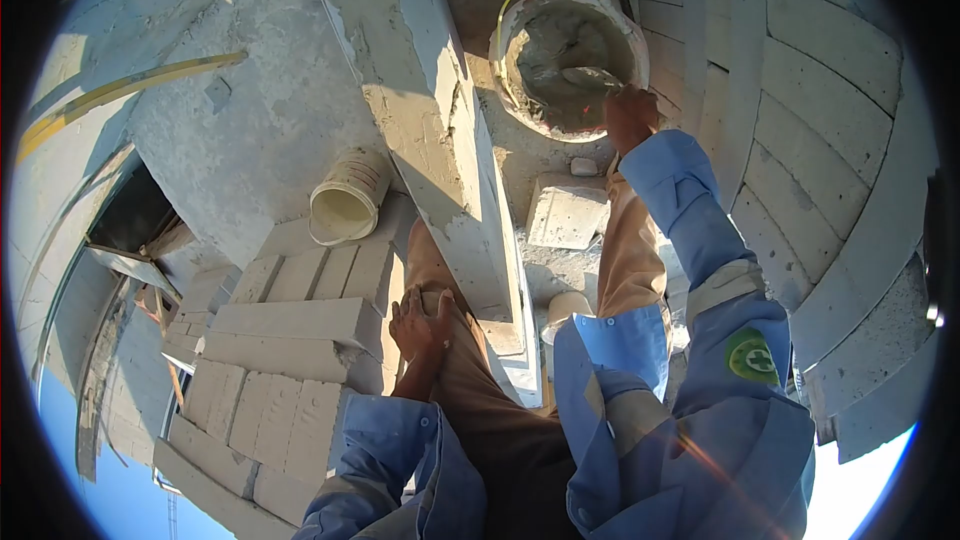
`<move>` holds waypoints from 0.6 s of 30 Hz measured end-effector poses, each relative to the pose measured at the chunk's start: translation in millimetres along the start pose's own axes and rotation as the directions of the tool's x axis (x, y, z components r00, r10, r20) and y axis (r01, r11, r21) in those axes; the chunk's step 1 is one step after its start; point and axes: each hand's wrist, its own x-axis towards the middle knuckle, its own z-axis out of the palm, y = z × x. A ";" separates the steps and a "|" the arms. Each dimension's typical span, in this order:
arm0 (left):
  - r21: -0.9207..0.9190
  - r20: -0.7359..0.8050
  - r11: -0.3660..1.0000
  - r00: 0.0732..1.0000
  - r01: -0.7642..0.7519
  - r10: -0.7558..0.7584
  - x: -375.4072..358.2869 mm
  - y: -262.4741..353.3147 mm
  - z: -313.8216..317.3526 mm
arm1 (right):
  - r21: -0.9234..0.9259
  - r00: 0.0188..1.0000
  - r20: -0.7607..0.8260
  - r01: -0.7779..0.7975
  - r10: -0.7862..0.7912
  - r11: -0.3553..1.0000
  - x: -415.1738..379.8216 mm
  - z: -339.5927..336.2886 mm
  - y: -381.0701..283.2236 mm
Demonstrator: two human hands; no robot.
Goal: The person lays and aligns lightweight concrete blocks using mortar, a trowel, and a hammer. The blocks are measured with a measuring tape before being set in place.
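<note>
My right hand (630, 118) is closed at the near right rim of a bucket (642, 52) of wet grey mortar (560, 40). It grips a trowel (590, 78), whose blade lies in the mortar while the fingers hide its handle. The bucket has a yellow handle (503, 15) tipped over its far left side. My left hand (420, 328) rests on my left knee, fingers spread, holding nothing. Between my legs and the bucket runs a narrow block wall (420, 130), its top partly coated with mortar.
A small white bucket (348, 202) lies tipped beside stacked pale blocks (285, 325) on the left. More blocks (800, 180) form a wall along the right. A loose block (567, 212) lies below the mortar bucket. A yellow strip (130, 90) sticks out at upper left.
</note>
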 end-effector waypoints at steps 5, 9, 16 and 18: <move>-0.040 0.025 0.999 1.000 -0.009 0.010 3.1 -7.7 0.3 | 0.143 0.991 0.042 -0.130 0.125 0.981 -15.1 12.3 -55.8; -0.093 0.039 0.995 0.999 -0.020 0.024 6.2 -11.8 -3.3 | 0.490 0.974 0.185 -0.210 0.134 0.846 -26.6 1.0 -96.0; -0.105 0.030 0.994 0.999 0.021 -0.018 7.7 -10.4 -12.1 | 0.810 0.936 0.324 -0.351 0.140 0.470 -14.4 -5.0 -130.9; -0.099 0.032 0.995 0.999 0.002 0.001 7.6 -12.2 -11.9 | 0.822 0.893 0.439 -0.444 0.099 0.357 -11.6 4.3 -138.3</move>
